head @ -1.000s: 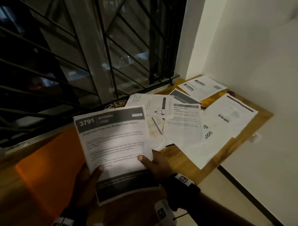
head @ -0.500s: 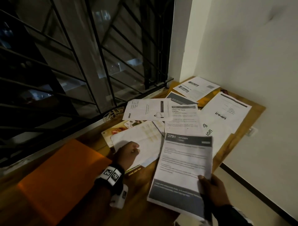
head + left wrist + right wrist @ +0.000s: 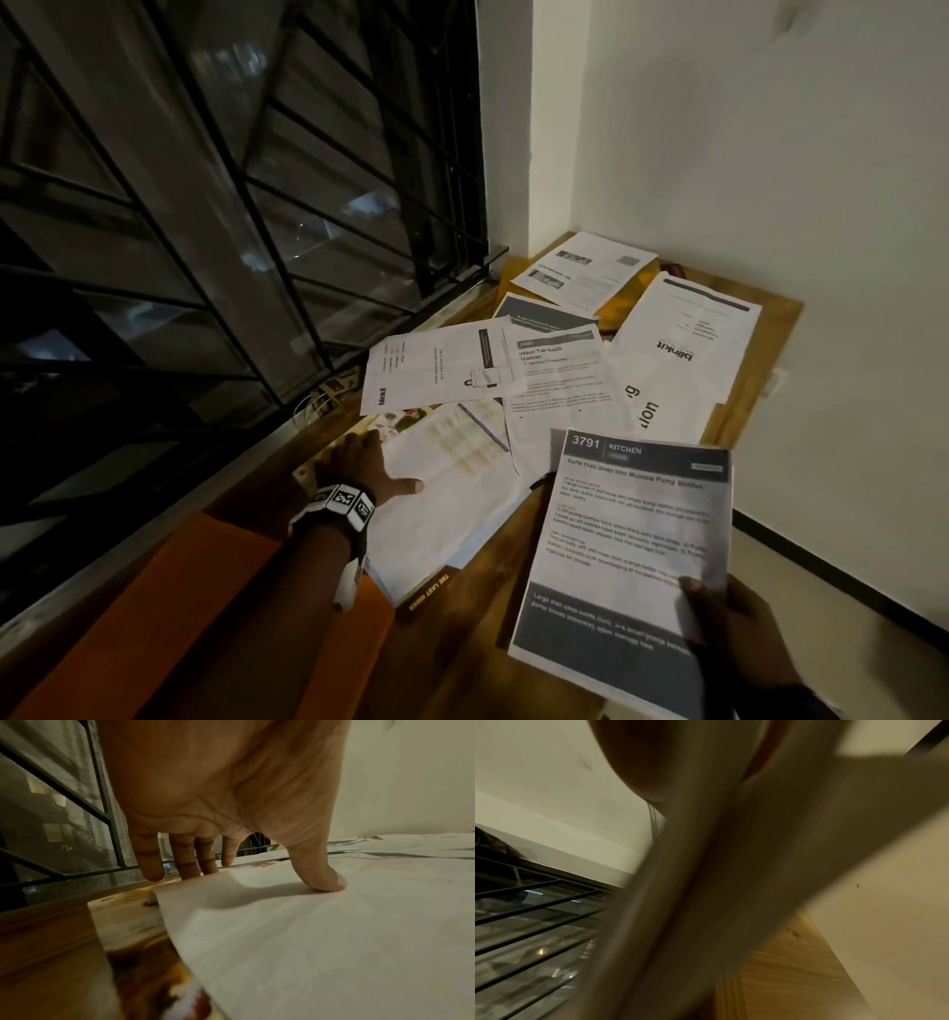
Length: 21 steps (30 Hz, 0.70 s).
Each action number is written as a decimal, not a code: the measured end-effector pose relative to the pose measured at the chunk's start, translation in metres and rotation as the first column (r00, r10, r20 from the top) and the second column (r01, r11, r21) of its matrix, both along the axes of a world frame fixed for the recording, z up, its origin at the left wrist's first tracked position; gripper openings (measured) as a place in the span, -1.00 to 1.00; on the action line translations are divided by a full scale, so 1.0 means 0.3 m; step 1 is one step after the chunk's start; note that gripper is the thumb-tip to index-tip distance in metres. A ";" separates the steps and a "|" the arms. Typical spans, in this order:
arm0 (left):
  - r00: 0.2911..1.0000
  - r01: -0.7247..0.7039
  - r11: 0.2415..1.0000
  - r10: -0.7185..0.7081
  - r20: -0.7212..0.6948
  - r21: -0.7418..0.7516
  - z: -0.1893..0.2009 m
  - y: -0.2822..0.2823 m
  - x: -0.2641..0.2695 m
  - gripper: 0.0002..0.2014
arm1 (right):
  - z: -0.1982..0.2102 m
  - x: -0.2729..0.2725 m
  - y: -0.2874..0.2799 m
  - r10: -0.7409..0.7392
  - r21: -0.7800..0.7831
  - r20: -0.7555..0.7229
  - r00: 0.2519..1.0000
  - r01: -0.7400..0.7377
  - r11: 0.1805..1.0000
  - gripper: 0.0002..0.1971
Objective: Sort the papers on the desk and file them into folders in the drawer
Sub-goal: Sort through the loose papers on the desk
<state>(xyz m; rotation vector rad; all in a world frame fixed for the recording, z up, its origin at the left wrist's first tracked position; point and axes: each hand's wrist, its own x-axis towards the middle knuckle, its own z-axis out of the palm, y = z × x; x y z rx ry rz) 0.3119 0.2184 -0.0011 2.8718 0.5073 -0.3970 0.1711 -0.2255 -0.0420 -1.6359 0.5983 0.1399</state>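
The right hand (image 3: 739,637) pinches the kitchen sheet (image 3: 631,550) by its lower corner, off the desk (image 3: 462,642) edge. The left hand (image 3: 359,462) – fingers spread, thumb down – presses a white paper (image 3: 441,514) among the scattered papers beside the window grille (image 3: 257,205).

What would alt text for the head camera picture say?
A person's right hand holds up a printed sheet headed "3791 Kitchen" while the left hand presses flat on a white paper among scattered papers on a wooden desk beside a barred window.
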 end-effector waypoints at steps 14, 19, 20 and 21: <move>0.975 -0.096 0.712 0.210 0.080 -0.696 0.075 -0.021 -0.147 -0.34 | -0.001 -0.004 0.025 -0.008 0.089 -0.056 0.998 0.012 0.996 -0.85; 0.926 -0.283 0.327 0.339 -0.167 -0.902 0.036 -0.090 -0.370 -0.54 | 0.009 -0.019 0.012 0.025 0.016 -0.025 0.999 -0.024 1.000 -0.86; 0.918 -0.295 0.273 0.349 -0.191 -0.916 0.026 -0.108 -0.390 -0.62 | 0.011 -0.022 0.006 0.035 -0.006 -0.021 0.999 -0.035 0.999 -0.87; 0.911 -0.296 0.265 0.366 -0.189 -0.917 0.030 -0.130 -0.404 -0.64 | 0.015 -0.026 0.001 0.044 -0.025 -0.022 0.999 -0.044 0.999 -0.87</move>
